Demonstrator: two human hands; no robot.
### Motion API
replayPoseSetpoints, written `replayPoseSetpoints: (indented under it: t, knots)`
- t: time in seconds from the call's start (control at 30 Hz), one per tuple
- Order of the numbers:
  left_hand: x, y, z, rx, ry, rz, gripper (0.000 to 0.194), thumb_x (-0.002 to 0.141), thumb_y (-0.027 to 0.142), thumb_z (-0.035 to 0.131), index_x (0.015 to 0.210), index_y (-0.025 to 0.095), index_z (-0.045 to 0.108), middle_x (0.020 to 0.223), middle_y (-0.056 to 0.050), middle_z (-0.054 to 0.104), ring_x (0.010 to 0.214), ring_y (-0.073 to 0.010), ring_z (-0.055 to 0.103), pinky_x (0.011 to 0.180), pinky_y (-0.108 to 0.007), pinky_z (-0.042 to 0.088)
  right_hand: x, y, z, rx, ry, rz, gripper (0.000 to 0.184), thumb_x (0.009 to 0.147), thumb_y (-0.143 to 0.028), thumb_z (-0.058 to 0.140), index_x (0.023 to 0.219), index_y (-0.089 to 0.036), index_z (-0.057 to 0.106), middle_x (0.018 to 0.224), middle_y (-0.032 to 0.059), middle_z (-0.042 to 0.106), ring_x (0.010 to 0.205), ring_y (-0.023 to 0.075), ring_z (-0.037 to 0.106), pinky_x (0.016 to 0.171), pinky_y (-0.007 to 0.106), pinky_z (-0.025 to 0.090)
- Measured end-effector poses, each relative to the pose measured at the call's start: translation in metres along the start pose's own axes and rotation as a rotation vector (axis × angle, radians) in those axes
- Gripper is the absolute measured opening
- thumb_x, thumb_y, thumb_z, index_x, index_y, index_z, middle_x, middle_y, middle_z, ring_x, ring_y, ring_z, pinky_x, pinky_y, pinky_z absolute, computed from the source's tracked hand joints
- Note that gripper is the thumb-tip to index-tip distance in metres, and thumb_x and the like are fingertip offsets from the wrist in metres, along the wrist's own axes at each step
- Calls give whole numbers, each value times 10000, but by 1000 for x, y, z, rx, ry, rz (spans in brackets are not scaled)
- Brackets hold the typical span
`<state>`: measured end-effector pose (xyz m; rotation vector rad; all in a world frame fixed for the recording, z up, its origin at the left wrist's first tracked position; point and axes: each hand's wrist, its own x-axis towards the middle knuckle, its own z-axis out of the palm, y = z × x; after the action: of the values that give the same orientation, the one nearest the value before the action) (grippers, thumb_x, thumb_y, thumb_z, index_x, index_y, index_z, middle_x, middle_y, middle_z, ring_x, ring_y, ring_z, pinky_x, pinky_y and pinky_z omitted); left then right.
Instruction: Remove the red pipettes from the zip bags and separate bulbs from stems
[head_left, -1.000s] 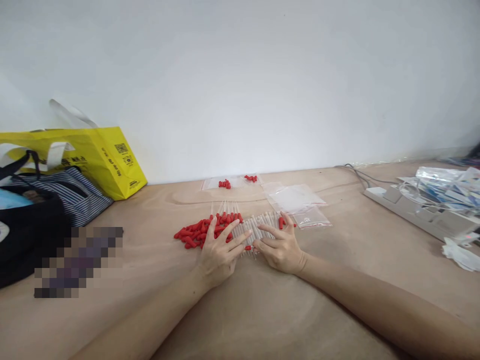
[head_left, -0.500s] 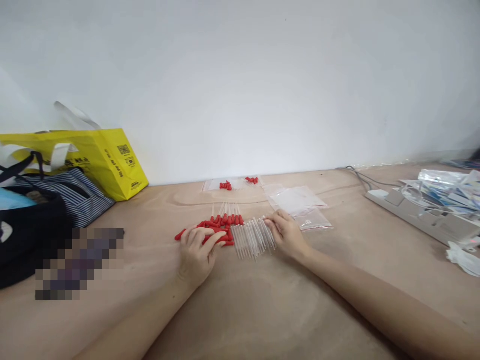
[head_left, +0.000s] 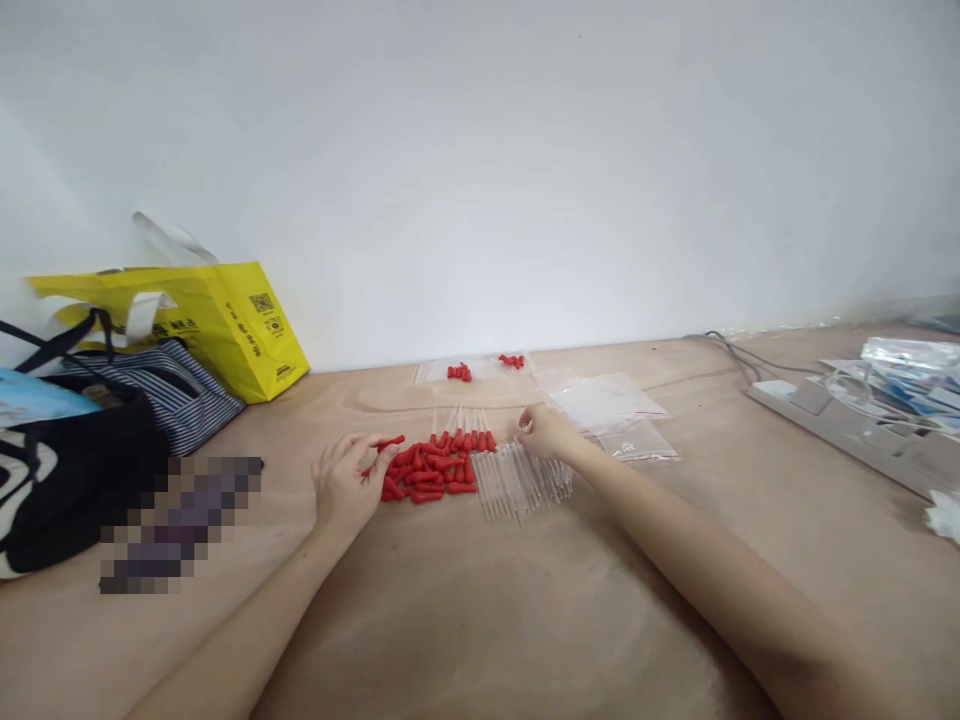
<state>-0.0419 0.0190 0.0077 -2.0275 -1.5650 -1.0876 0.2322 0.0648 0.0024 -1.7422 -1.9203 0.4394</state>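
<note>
My left hand (head_left: 349,480) pinches a red rubber dropper bulb (head_left: 391,441) between thumb and fingers, at the left edge of a heap of red rubber bulbs (head_left: 429,472). Right of the heap lies a row of clear thin glass tubes (head_left: 510,482). Over the far end of these tubes is my right hand (head_left: 551,435), fingers curled into a pinch; what they hold, if anything, is too small to make out. Behind the heap, several droppers (head_left: 469,435) lie side by side, tubes pointing away and red bulbs toward me.
Near the wall, more red bulbs (head_left: 459,373) lie on a clear plastic bag (head_left: 429,371). Further zip bags (head_left: 611,402) are behind my right hand. At left stand a yellow bag (head_left: 259,330) and a striped pouch (head_left: 199,385); at right, a pale power strip (head_left: 832,430) with a cable.
My left hand has drawn left off the heap, now with a bulb in its fingers. My right hand has lifted away from the tubes, slightly left and farther back. The view has shifted slightly.
</note>
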Motion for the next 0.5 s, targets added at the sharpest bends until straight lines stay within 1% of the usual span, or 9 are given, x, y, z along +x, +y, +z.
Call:
replayPoseSetpoints:
  t: [0.1, 0.17, 0.23, 0.33, 0.5]
  knots:
    - [1, -2, 1, 12, -54, 18, 252, 802, 422, 453, 797, 239, 626, 787, -20, 651, 776, -205, 568, 704, -329, 364, 1, 2, 2, -34, -2, -15, 164, 631, -108, 572, 789, -139, 598, 834, 111, 642, 775, 195, 585, 630, 254, 407]
    - [2, -2, 2, 28, -87, 46, 236, 797, 416, 464, 804, 238, 620, 812, -18, 662, 791, -206, 577, 732, -341, 355, 1, 3, 2, -53, -4, -23, 122, 647, -123, 569, 763, -140, 604, 831, 113, 645, 784, 196, 586, 635, 250, 408]
    - [3, -4, 1, 44, -105, 43, 225, 789, 415, 475, 806, 234, 608, 829, -20, 668, 808, -211, 584, 758, -358, 344, 0, 3, 1, -66, -3, -27, 98, 667, -142, 560, 751, -140, 610, 828, 116, 647, 784, 195, 588, 636, 248, 410]
    - [6, -11, -1, 55, -147, -45, 234, 767, 440, 488, 791, 231, 590, 813, -22, 672, 810, -226, 593, 785, -391, 330, -1, 1, -1, -74, 4, -32, 125, 694, -157, 535, 785, -130, 617, 847, 123, 650, 790, 192, 592, 654, 250, 413]
    - [11, -26, -4, 35, -284, -182, 266, 742, 487, 486, 769, 251, 603, 805, -4, 679, 833, -234, 596, 841, -424, 309, 7, -8, -1, -82, -7, -19, 162, 720, -198, 519, 811, -131, 635, 869, 116, 658, 819, 189, 596, 686, 247, 414]
